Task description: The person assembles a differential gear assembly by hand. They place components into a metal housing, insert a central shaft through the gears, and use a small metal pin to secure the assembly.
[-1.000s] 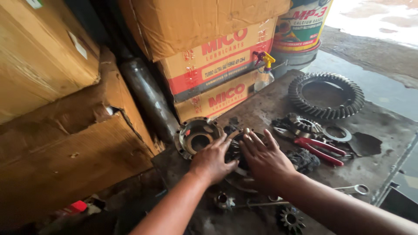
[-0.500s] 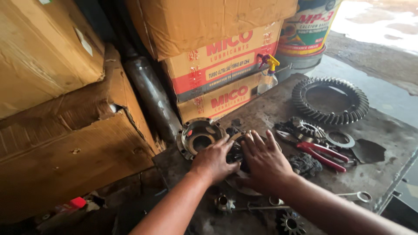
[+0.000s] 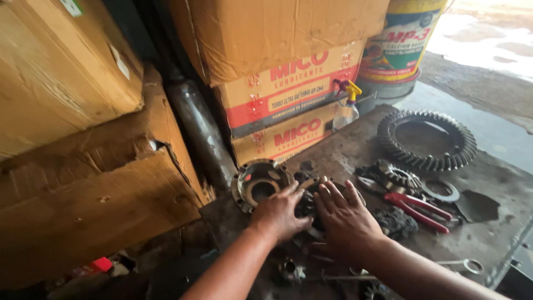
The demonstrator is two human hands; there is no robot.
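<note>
Both hands' fingers (image 3: 333, 194) cover dark gear assy (image 3: 307, 203), beside flanged housing (image 3: 258, 183).

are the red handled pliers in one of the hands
No, the red-handled pliers lie on the bench to the right of the right hand, untouched.

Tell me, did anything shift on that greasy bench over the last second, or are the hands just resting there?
Hardly anything. The left hand and right hand stayed side by side, palms down on the dark gear assembly, fingers barely shifting; nothing was picked up or let go. The round flanged housing, big ring gear, red-handled pliers and cardboard boxes kept their places. Only the camera view drifted slightly.
</note>
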